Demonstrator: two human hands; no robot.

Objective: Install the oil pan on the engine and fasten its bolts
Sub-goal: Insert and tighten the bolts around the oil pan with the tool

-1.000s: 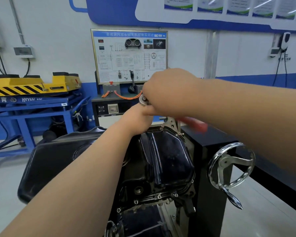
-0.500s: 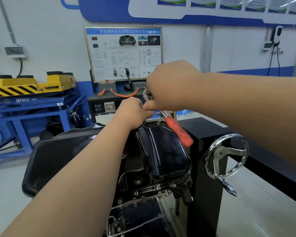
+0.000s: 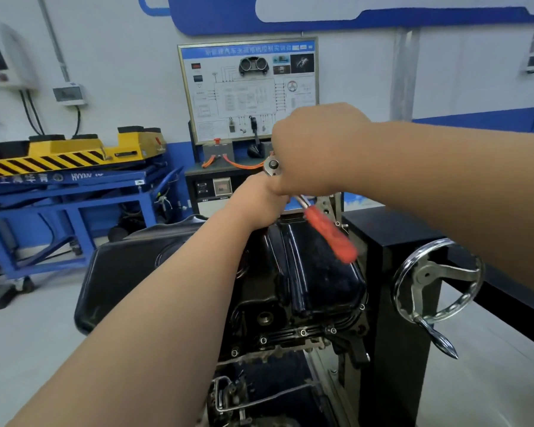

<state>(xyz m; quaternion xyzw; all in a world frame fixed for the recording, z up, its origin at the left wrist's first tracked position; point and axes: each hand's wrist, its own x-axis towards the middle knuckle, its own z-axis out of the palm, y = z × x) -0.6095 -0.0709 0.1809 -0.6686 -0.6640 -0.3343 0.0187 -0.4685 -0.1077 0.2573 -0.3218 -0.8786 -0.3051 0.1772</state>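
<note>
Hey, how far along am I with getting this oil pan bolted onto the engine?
Done: the oil pan sits on the engine, and bolts show along its near flange; how tight they are can't be judged. In hand: the right hand grips the ratchet at the pan's far edge, with the left hand just under its head. Left: probably the remaining far-side bolts, hidden behind the hands.

underside of ratchet head (image 3: 272,166) hidden by left hand (image 3: 258,202), orange handle (image 3: 330,238) blurred
</note>
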